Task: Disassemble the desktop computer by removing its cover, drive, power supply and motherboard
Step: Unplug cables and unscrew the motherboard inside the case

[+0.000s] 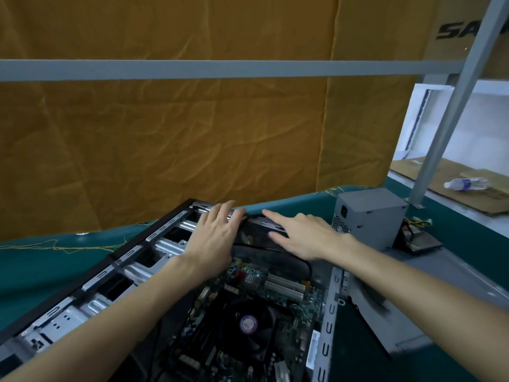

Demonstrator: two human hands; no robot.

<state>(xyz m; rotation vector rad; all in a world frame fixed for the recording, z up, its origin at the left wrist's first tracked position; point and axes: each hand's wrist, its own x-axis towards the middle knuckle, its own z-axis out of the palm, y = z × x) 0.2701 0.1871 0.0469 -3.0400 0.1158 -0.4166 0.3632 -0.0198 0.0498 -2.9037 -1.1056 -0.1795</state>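
One computer case (91, 282) lies open on the green table (41, 266), with its lid off. Inside it sits one green motherboard (248, 307), and one round black fan (248, 323) is on top of the board. At about 12 o'clock from the fan, at the far end of the case, there is one dark, dusty box part (261, 232).

Two bare hands reach in. The left hand (213, 238) lies flat with its fingers straight, on the far edge of the case and the left side of the dark part. The right hand (300, 235) also has straight fingers and lies on the right side of that dark part. Neither hand curls around anything. The two arms cover a good bit of the case.

One gray power supply (369, 216) stands outside the case, on the table at about 2 o'clock from the fan. One flat gray cover panel (429, 288) lies at 3 o'clock, partly under the right arm.

Farther off at 2 o'clock, one plastic bottle (465, 183) lies on its side on a piece of cardboard (429, 172). A big yellow-brown cloth (165, 147) hangs behind the table, with one gray bar (220, 68) across it.
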